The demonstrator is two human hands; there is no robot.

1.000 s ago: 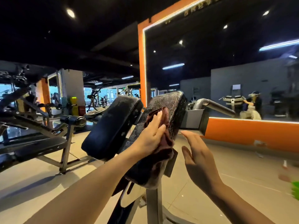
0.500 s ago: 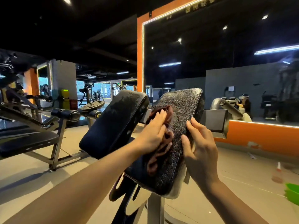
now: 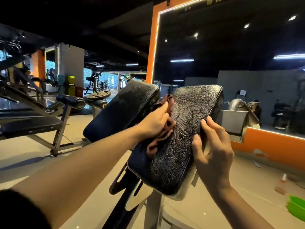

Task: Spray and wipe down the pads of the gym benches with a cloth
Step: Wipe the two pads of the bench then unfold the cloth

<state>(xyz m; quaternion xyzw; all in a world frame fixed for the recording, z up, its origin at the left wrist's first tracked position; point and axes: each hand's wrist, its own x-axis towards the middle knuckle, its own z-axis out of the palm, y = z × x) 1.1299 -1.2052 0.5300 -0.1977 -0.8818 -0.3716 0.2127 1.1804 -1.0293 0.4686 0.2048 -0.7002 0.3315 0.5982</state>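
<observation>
Cloth (image 3: 162, 129), a bunched brown rag, lies under your left hand (image 3: 155, 123), whose fingers (image 3: 164, 107) lie together and fairly straight, pressing it against the left edge of the cracked black pad (image 3: 184, 138). Your right hand (image 3: 212, 149) grips the pad's opposite edge, thumb (image 3: 195, 146) on the face and fingertips curled over the rim. Beyond your left knuckles stands a second black pad (image 3: 122, 109), tilted alike. Past your right fingertips, a steel bracket (image 3: 234, 123) meets an orange-framed mirror (image 3: 231, 47). Below your right wrist, a green basin (image 3: 297, 207) sits on the tiled floor (image 3: 247, 179).
</observation>
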